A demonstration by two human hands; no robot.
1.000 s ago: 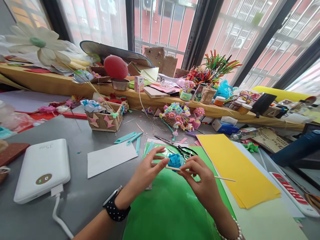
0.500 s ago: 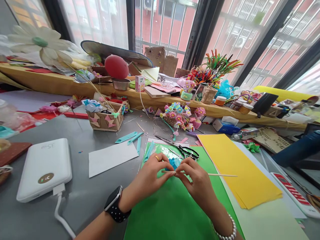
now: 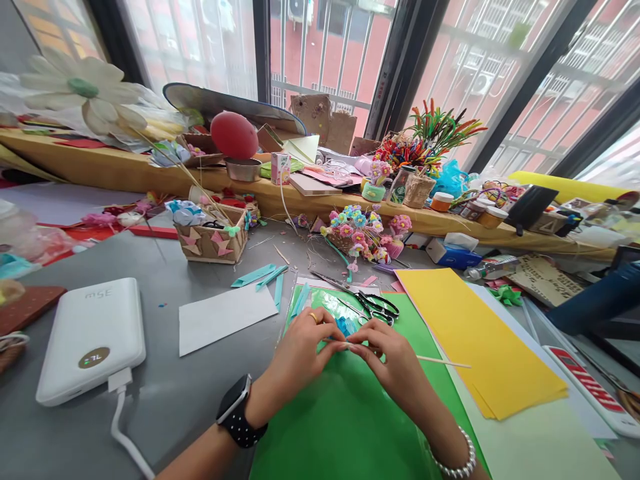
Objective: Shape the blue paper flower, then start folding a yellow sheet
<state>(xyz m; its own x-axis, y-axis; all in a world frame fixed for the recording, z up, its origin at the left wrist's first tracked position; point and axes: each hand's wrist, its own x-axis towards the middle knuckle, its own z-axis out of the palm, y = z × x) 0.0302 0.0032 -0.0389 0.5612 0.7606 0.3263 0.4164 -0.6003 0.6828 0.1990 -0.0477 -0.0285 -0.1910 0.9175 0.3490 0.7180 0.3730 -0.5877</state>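
Fingers of the left hand [image 3: 299, 348] and right hand [image 3: 395, 351] are pinching a thin stick [image 3: 445, 361], tips meeting; the left, spread a second ago, is apparently steadying it, blue paper [image 3: 345, 325] showing just beyond.

card [image 3: 227, 320]: power bank [image 3: 95, 327] left, basket [image 3: 215, 248] behind | stick [image 3: 444, 361]: scissors [image 3: 373, 303] behind

both hands [image 3: 300, 350] pinch a thin pale stick [image 3: 444, 362] above a green sheet [image 3: 340, 420].

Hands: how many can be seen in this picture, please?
2: the left hand with a gold ring, and the right hand holding a pale stick, both above the green sheet.
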